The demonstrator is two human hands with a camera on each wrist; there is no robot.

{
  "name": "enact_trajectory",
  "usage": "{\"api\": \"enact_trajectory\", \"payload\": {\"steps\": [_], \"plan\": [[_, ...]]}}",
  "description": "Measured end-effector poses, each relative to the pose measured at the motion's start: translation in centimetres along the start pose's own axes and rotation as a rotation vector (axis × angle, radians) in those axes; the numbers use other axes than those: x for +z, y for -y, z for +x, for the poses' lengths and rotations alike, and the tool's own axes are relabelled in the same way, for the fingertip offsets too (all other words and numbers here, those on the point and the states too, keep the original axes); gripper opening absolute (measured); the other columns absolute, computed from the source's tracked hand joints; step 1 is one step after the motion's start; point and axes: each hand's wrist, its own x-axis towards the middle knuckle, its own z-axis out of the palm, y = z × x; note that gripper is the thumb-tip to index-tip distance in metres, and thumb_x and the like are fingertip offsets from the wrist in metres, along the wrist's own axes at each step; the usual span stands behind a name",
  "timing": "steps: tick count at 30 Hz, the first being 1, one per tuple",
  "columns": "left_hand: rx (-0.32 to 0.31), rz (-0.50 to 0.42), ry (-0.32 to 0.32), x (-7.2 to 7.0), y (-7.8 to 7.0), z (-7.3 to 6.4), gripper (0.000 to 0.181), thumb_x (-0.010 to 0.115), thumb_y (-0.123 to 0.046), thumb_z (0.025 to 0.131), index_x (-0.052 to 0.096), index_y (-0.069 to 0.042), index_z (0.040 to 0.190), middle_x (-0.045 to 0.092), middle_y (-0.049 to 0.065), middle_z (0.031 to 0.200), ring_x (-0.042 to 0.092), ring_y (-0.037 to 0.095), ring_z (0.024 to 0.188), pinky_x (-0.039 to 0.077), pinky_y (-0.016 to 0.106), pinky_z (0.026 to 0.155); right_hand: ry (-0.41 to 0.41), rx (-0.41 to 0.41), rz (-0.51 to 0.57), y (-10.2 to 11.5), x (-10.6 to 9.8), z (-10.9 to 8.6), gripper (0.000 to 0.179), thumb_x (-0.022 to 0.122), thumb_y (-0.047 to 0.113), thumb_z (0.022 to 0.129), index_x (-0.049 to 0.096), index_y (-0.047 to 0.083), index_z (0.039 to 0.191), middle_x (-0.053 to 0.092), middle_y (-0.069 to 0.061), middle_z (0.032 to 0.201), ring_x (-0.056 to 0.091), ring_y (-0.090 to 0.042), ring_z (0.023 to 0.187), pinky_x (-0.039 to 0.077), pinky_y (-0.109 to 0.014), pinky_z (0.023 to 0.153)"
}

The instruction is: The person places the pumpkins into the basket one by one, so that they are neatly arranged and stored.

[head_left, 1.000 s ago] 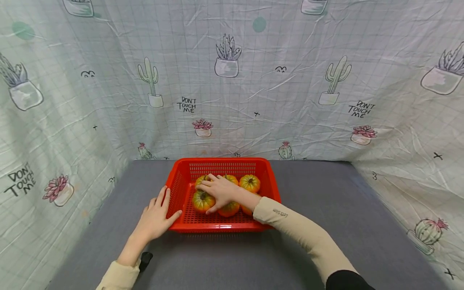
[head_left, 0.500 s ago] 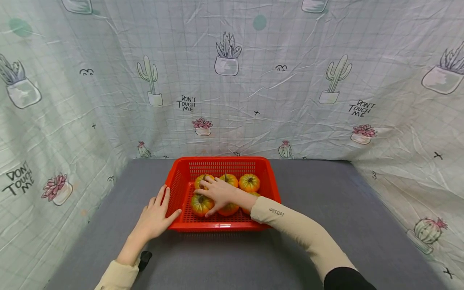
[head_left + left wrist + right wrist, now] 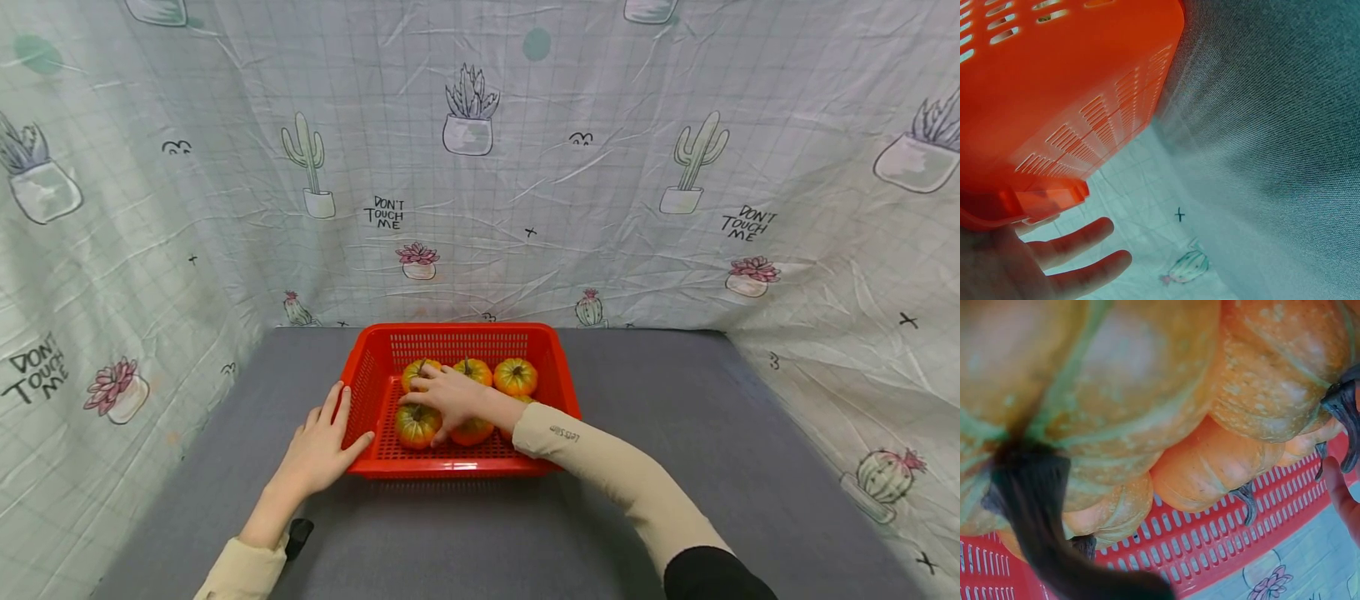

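Small orange-and-green pumpkins lie in a red plastic basket (image 3: 457, 467). My right hand (image 3: 450, 396) reaches in among them, palm down with fingers spread. Its fingers lie over the back of the front-left pumpkin (image 3: 416, 429), and the thumb points down beside that pumpkin's right side. Beyond the fingertips is the back-left pumpkin (image 3: 415, 372). In the right wrist view, a large pumpkin (image 3: 1135, 369) with a dark stem fills the near side, and one fingertip (image 3: 1338, 487) shows at the right. My left hand (image 3: 318, 446) rests at the basket's left rim, fingers extended, thumb toward the front corner.
Other pumpkins sit at the back right (image 3: 516, 377) and front middle (image 3: 471, 432), partly under the right hand and forearm. The basket stands on a grey table (image 3: 645, 400) near a cactus-print cloth (image 3: 600, 208) that hangs behind and along both sides.
My right hand has shifted slightly inside the basket, and the front-left pumpkin has moved a little nearer the front. My left hand stays at the rim.
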Motion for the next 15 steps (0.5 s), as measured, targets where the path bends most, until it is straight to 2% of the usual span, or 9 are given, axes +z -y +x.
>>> {"api": "enact_trajectory", "payload": {"steps": [7,15], "plan": [[0.004,-0.002,-0.004,0.09,0.08,0.06,0.083,0.047,-0.050,0.085,0.017,0.002,0.141,0.012,0.020,0.148,0.033,0.045,0.119,0.032,0.062,0.088,0.011,0.028,-0.011,-0.23,0.29,0.15,0.082,0.063,0.064,0.066,0.036,0.030,0.135,0.042,0.001,0.135,0.033,-0.021,0.121,0.039,-0.042,0.093],[0.004,-0.007,-0.006,0.21,0.16,0.09,0.082,0.049,-0.048,0.085,0.017,0.003,0.141,0.012,0.021,0.147,0.033,0.045,0.119,0.032,0.062,0.089,-0.003,0.018,-0.053,-0.20,0.45,0.22,0.081,0.059,0.068,0.067,0.039,0.026,0.133,0.045,0.003,0.129,0.035,-0.019,0.117,0.039,-0.037,0.091]]}}
